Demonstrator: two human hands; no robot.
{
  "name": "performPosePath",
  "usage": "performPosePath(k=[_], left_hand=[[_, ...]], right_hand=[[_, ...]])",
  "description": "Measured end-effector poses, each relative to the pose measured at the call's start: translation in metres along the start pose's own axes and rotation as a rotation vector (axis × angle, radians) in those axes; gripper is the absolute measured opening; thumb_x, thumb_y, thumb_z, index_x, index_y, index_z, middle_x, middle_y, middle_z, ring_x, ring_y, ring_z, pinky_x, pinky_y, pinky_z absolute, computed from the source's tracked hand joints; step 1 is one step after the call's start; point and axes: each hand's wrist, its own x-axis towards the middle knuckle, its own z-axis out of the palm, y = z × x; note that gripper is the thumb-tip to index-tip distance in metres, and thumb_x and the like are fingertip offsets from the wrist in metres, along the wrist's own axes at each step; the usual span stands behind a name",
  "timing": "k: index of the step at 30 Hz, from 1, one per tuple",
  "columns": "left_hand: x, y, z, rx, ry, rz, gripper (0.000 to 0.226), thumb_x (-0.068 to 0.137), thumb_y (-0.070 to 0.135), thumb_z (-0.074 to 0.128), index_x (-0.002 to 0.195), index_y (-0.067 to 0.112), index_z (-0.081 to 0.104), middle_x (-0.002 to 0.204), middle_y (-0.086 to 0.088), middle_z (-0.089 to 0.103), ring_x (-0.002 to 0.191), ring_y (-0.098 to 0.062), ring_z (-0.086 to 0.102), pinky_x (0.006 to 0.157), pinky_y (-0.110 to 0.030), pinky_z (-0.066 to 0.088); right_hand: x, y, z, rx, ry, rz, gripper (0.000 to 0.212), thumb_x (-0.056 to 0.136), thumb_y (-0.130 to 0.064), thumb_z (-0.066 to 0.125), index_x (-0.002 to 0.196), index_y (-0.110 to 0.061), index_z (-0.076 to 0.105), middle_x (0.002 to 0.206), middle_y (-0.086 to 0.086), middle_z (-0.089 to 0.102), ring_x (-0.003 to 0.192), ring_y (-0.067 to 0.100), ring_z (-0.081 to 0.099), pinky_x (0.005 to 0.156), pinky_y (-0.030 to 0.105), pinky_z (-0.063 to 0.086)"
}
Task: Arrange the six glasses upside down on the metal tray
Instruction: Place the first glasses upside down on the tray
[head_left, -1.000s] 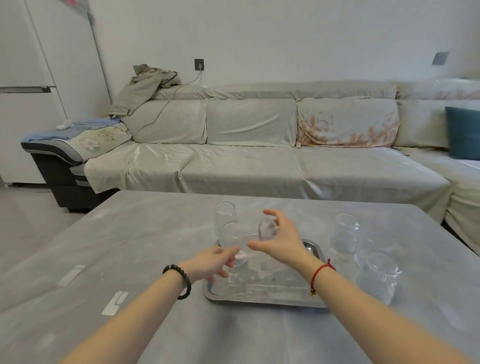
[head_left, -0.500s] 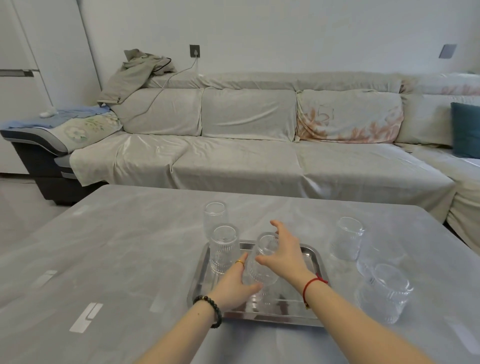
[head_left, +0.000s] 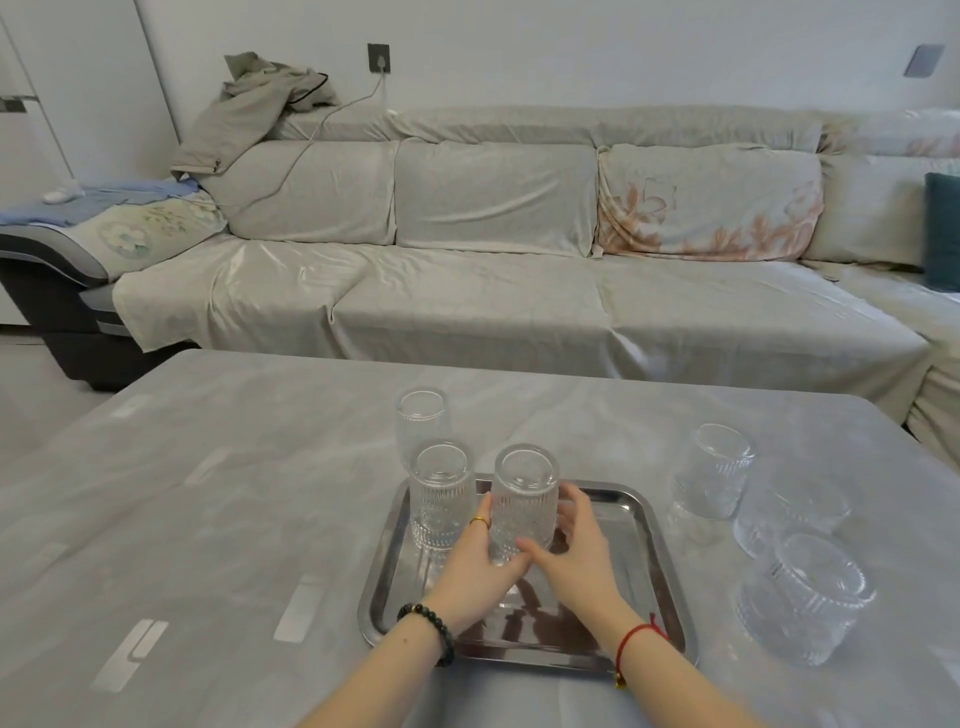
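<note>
A metal tray (head_left: 657, 561) lies on the grey table in front of me. Two ribbed clear glasses stand upside down on it: one at the tray's far left (head_left: 441, 499) and one beside it (head_left: 523, 493). Both hands wrap that second glass near its base, my left hand (head_left: 475, 564) from the left, my right hand (head_left: 576, 556) from the right. A third glass (head_left: 422, 421) stands just beyond the tray's far left corner. Three more glasses stand on the table to the right: far (head_left: 714, 470), middle (head_left: 789, 512), near (head_left: 805, 597).
The grey table (head_left: 234, 519) reaches to a long covered sofa (head_left: 493, 291) behind it. A jacket (head_left: 249, 104) and a cable hang over the sofa's left end. A teal cushion (head_left: 943, 228) sits at the far right.
The held glass went from tilted above the tray to standing upside down on it, both hands sliding down to its base. My head has moved closer.
</note>
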Motion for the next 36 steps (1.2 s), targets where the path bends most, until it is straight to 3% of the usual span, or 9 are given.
performPosePath(k=[7, 11, 15, 17, 19, 22, 27, 32, 36], left_hand=[[0.004, 0.001, 0.000, -0.008, -0.015, 0.000, 0.086, 0.081, 0.030, 0.061, 0.143, 0.026, 0.002, 0.154, 0.002, 0.017, 0.140, -0.013, 0.016, 0.113, -0.033, 0.019], [-0.002, 0.007, -0.004, -0.010, -0.038, 0.009, 0.077, 0.080, 0.028, 0.061, 0.139, 0.032, 0.012, 0.150, 0.005, 0.027, 0.127, 0.000, 0.028, 0.104, -0.023, 0.026], [-0.013, 0.014, -0.024, 0.030, -0.105, -0.010, 0.079, 0.082, 0.029, 0.060, 0.143, 0.017, 0.012, 0.150, 0.001, 0.026, 0.135, -0.010, 0.029, 0.112, -0.030, 0.027], [-0.016, 0.025, -0.046, 0.011, -0.122, 0.014, 0.065, 0.083, 0.028, 0.059, 0.139, 0.016, 0.027, 0.141, 0.001, 0.043, 0.123, -0.008, 0.046, 0.104, -0.026, 0.039], [-0.019, 0.039, -0.073, -0.008, -0.093, 0.056, 0.047, 0.085, 0.024, 0.057, 0.129, 0.016, 0.043, 0.119, 0.003, 0.060, 0.100, -0.001, 0.058, 0.083, -0.012, 0.048], [-0.019, 0.057, -0.114, -0.057, 0.035, 0.096, 0.035, 0.087, 0.020, 0.055, 0.121, 0.015, 0.052, 0.101, 0.003, 0.065, 0.084, -0.001, 0.063, 0.072, -0.013, 0.049], [-0.005, 0.060, -0.159, -0.030, 0.219, 0.089, 0.041, 0.087, 0.018, 0.054, 0.127, 0.013, 0.045, 0.119, -0.004, 0.059, 0.098, -0.013, 0.056, 0.085, -0.026, 0.041], [0.027, 0.033, -0.167, 0.002, 0.215, 0.005, 0.063, 0.085, 0.022, 0.057, 0.139, 0.015, 0.025, 0.143, -0.006, 0.037, 0.127, -0.023, 0.041, 0.096, -0.031, 0.036], [0.058, 0.006, -0.156, 0.008, 0.189, -0.020, 0.074, 0.082, 0.024, 0.061, 0.141, 0.017, 0.017, 0.150, -0.005, 0.028, 0.136, -0.019, 0.029, 0.108, -0.035, 0.030]], right_hand=[[-0.002, 0.008, 0.010, 0.045, 0.040, 0.036, 0.064, 0.073, -0.006, 0.071, 0.127, -0.020, 0.041, 0.126, 0.003, 0.058, 0.110, 0.009, 0.051, 0.094, 0.024, 0.039], [-0.003, -0.002, 0.004, -0.004, 0.014, 0.032, 0.071, 0.072, -0.013, 0.074, 0.131, -0.019, 0.036, 0.134, 0.003, 0.050, 0.124, 0.020, 0.045, 0.102, 0.032, 0.036], [0.002, -0.035, -0.009, -0.035, 0.031, -0.090, 0.072, 0.073, -0.022, 0.073, 0.134, -0.021, 0.033, 0.140, 0.003, 0.042, 0.128, 0.018, 0.039, 0.107, 0.036, 0.034], [0.008, -0.057, -0.014, -0.053, 0.012, -0.145, 0.069, 0.074, -0.025, 0.071, 0.133, -0.021, 0.034, 0.141, 0.004, 0.041, 0.129, 0.019, 0.038, 0.105, 0.032, 0.032], [0.015, -0.080, -0.015, -0.059, -0.020, -0.179, 0.067, 0.074, -0.024, 0.071, 0.131, -0.020, 0.035, 0.141, 0.006, 0.041, 0.130, 0.019, 0.037, 0.101, 0.028, 0.031], [0.026, -0.108, -0.009, -0.099, -0.079, -0.201, 0.069, 0.074, -0.025, 0.072, 0.132, -0.018, 0.035, 0.140, 0.009, 0.041, 0.130, 0.021, 0.038, 0.100, 0.029, 0.032], [0.049, -0.131, 0.007, -0.272, -0.203, -0.222, 0.078, 0.073, -0.032, 0.072, 0.136, -0.017, 0.029, 0.143, 0.010, 0.039, 0.131, 0.023, 0.036, 0.102, 0.035, 0.034], [0.080, -0.126, 0.037, -0.329, -0.253, -0.171, 0.083, 0.070, -0.035, 0.074, 0.137, -0.017, 0.027, 0.145, 0.009, 0.037, 0.130, 0.026, 0.038, 0.102, 0.037, 0.036], [0.108, -0.114, 0.065, -0.337, -0.301, -0.136, 0.086, 0.070, -0.035, 0.074, 0.138, -0.017, 0.025, 0.145, 0.009, 0.036, 0.130, 0.026, 0.037, 0.102, 0.036, 0.036]])
